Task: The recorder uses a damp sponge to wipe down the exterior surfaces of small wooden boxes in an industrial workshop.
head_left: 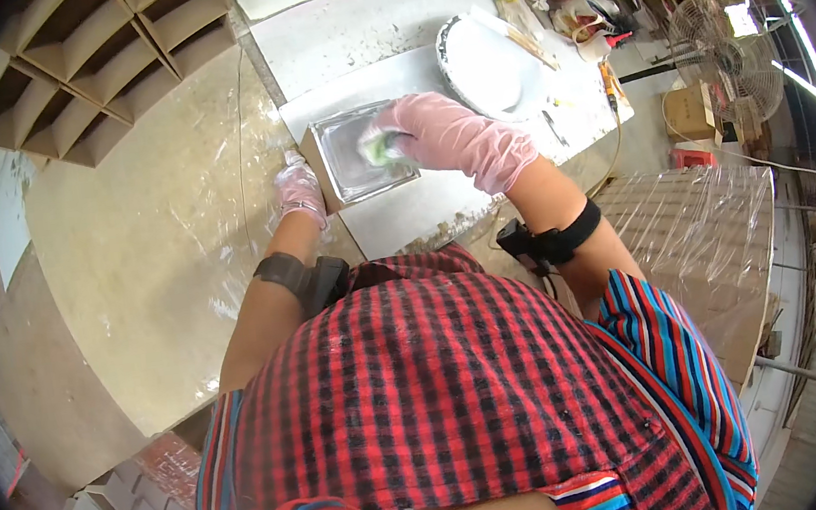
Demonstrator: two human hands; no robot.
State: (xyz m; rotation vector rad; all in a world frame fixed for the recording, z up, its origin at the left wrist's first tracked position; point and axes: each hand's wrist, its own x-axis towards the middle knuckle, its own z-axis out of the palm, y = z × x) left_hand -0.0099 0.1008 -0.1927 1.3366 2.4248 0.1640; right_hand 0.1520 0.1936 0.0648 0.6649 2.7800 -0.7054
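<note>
A rectangular open box (343, 150) with brown outer sides and a shiny grey-white inside lies on a white board on the workbench. My left hand (299, 185), in a thin pink glove, grips the box's left wall from outside. Inside the box, toward its right side, my right hand (429, 132) in a matching glove is closed on a green-and-white wad (378, 148), a sponge or cloth. The wad is smeared by motion and partly covered by the fingers, so its exact kind does not show.
A round white tub (492, 64) with a stick across its rim stands just beyond my right hand. Brown compartment boxes (94, 59) are grouped at the far left. A plastic-wrapped stack (689, 243) and a fan (728, 57) are at the right.
</note>
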